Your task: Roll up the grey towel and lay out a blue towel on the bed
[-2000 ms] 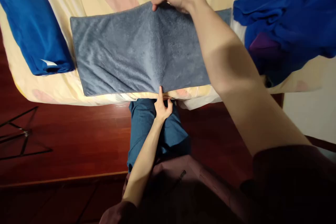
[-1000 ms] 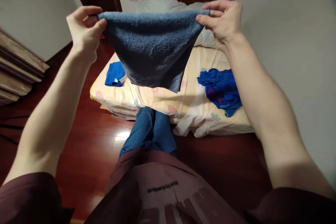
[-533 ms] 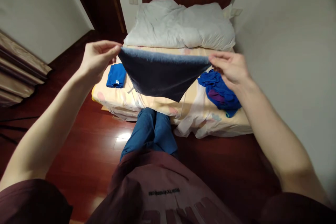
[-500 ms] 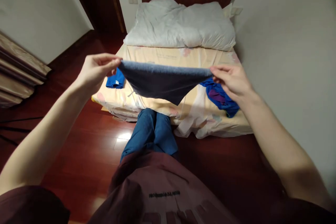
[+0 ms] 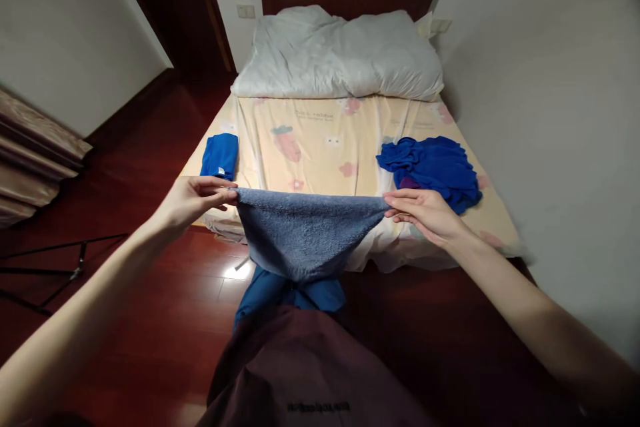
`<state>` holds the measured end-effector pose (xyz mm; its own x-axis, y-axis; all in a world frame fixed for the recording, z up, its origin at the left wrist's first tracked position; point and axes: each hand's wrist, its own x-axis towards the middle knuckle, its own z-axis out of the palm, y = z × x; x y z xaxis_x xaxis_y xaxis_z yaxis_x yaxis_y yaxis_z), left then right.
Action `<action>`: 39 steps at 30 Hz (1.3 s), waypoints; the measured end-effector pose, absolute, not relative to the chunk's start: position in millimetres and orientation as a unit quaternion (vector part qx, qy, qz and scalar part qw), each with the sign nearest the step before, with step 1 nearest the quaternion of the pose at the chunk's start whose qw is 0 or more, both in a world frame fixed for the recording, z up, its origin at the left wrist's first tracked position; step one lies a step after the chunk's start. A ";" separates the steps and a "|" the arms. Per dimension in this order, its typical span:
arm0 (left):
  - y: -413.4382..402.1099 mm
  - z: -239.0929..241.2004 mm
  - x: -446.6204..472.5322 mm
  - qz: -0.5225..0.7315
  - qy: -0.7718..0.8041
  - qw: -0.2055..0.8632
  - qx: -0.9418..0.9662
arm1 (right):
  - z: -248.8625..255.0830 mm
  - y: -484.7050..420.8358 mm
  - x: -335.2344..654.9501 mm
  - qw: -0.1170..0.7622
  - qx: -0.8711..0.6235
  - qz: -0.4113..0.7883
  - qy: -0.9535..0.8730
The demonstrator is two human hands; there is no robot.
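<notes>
We stretch a blue-grey towel between our two hands at the foot of a bed, its top edge nearly straight and its body sagging below the grip. Our left hand pinches one top corner between thumb and fingers; our right hand pinches the other, both closed tight on the fabric. The towel's lower part hangs in front of our blue trousers. Beyond our left hand lies a folded blue cloth; beyond our right, a rumpled blue heap.
</notes>
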<state>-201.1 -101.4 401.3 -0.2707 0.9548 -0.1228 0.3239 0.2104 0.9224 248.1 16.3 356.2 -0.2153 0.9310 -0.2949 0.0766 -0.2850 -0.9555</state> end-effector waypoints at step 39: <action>-17.9 79.2 -215.1 0.383 0.739 0.368 0.415 | 63.3 91.4 173.7 0.375 -0.633 0.524 -0.430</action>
<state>-215.1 -17.9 79.2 -0.3851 0.8947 -0.2263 0.3304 0.3626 0.8714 173.7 91.4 63.3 0.0818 0.9367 -0.3404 0.1506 -0.3492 -0.9249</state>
